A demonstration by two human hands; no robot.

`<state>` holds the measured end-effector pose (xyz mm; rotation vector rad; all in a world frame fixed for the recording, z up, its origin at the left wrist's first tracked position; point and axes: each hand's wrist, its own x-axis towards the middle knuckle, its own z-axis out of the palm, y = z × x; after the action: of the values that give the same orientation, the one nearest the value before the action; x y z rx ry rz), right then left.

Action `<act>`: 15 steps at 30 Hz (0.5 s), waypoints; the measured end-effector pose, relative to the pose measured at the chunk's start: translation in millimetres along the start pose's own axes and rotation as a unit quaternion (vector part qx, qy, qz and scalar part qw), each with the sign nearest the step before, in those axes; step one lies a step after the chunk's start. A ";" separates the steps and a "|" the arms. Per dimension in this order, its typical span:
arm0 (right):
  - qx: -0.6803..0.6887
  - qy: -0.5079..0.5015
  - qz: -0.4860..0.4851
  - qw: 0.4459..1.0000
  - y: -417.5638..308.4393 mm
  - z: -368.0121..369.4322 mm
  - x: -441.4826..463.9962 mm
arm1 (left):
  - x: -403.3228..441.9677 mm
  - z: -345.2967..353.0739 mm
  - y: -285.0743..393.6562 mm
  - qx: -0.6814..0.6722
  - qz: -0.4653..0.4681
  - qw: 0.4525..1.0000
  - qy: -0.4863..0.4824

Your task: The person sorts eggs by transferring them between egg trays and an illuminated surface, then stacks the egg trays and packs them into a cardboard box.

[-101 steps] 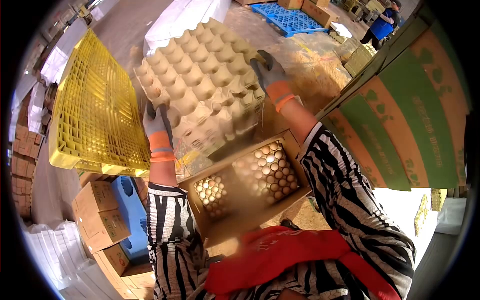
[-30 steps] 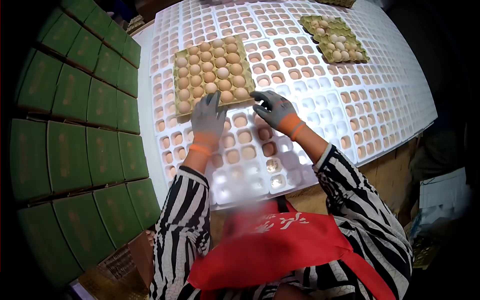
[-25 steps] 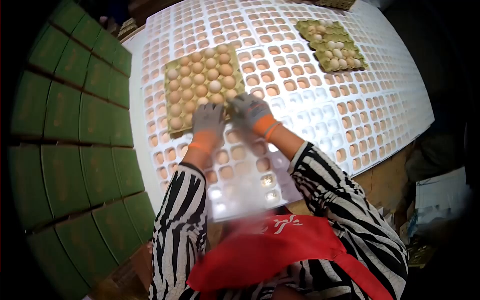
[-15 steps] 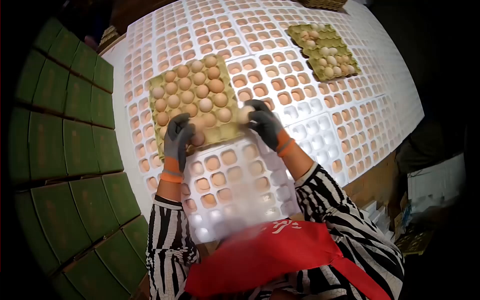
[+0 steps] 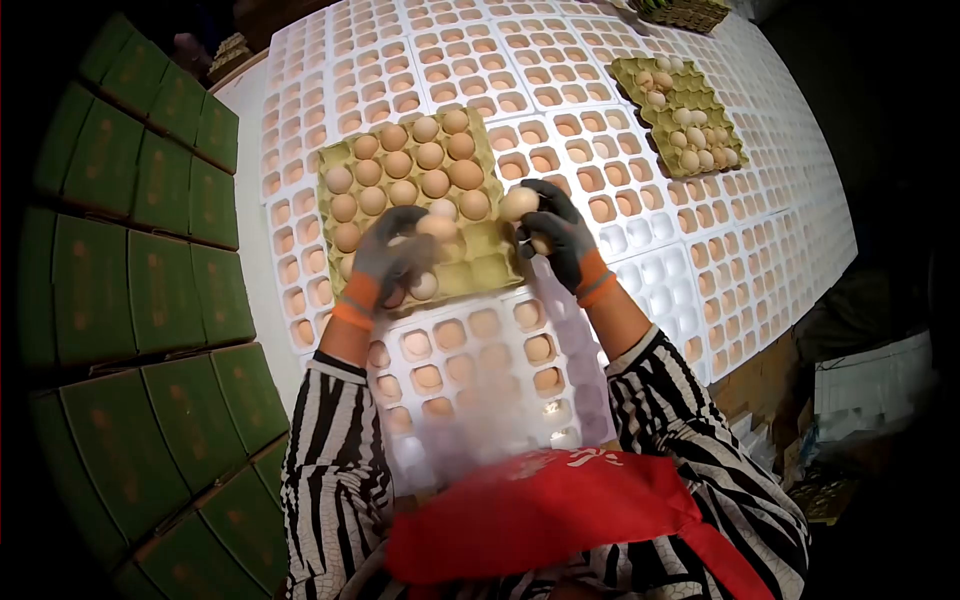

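My left hand (image 5: 393, 255), in a grey glove with an orange cuff, is closed on a brown egg (image 5: 437, 228) above the near part of a yellowish pulp egg tray (image 5: 470, 275). Slight blur covers its fingers. Several eggs fill the tray's far rows, and some near cups are bare. Just past the tray's right edge, my right hand (image 5: 560, 238), gloved alike, grips a pale egg (image 5: 519, 204) at the fingertips and a second egg (image 5: 541, 243) lower against the fingers. Below both hands lies a white foam egg tray (image 5: 460, 325), partly filled with eggs and blurred towards me.
White foam trays (image 5: 560, 95) with eggs cover the table. A second pulp tray (image 5: 690, 105) with eggs lies at the back right, and a woven basket (image 5: 685, 14) stands at the far edge. Green boxes (image 5: 150, 270) are stacked on the left.
My left hand has moved right over the pulp tray and now holds an egg raised from it. In my right hand, a second egg has come into sight. The view has shifted slightly.
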<state>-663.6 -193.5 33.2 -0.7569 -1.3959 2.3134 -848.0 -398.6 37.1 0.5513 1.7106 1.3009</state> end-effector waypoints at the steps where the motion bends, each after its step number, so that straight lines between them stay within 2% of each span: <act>1: 0.031 -0.004 -0.001 0.999 -6.6 -6.7 -1.1 | -4.1 -7.8 -4.8 -0.158 0.062 0.985 0.012; 2: 0.065 -0.006 -0.004 0.998 -16.0 -7.2 -2.9 | -17.4 -6.9 5.9 -0.239 0.067 0.969 0.024; 4: -0.140 -0.024 -0.015 0.990 -18.9 -5.5 15.6 | -16.8 -10.6 15.6 -0.239 0.082 0.967 0.035; 5: -0.333 -0.043 -0.135 0.932 -12.3 -3.2 25.7 | -15.4 -5.2 26.0 -0.133 0.020 0.989 0.059; 6: -0.505 -0.053 -0.258 0.822 -11.0 5.1 36.9 | -12.0 5.3 40.1 -0.021 -0.035 0.995 0.091; 7: -0.649 -0.037 -0.216 0.728 -13.9 19.4 35.3 | 1.4 12.2 30.0 0.182 0.102 0.965 0.160; 8: -0.728 -0.024 -0.210 0.652 -17.6 36.7 33.8 | 12.6 19.4 24.9 0.339 0.151 0.913 0.170; 9: -0.795 -0.045 -0.128 0.591 -20.2 50.8 38.6 | 23.5 26.8 19.9 0.485 0.197 0.829 0.199; 10: -0.804 -0.038 -0.079 0.588 -19.4 59.4 42.4 | 28.2 34.4 22.5 0.586 0.156 0.777 0.170; 11: -0.818 -0.031 -0.052 0.572 -3.6 54.0 56.4 | 50.3 33.4 -4.9 0.608 0.161 0.752 0.196; 12: -0.803 -0.027 -0.079 0.590 -7.8 55.3 56.0 | 85.0 29.9 -49.1 0.626 0.164 0.730 0.218; 14: -0.771 -0.023 -0.113 0.626 -12.4 47.4 46.2 | 92.0 31.6 -47.9 0.631 0.161 0.729 0.211; 15: -0.710 -0.015 -0.123 0.693 -10.6 36.7 44.2 | 65.2 32.2 -9.9 0.619 0.155 0.749 0.179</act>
<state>-720.7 -191.0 44.6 -0.7137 -2.9563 0.6152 -852.0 -334.6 1.4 1.4385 2.8033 0.2354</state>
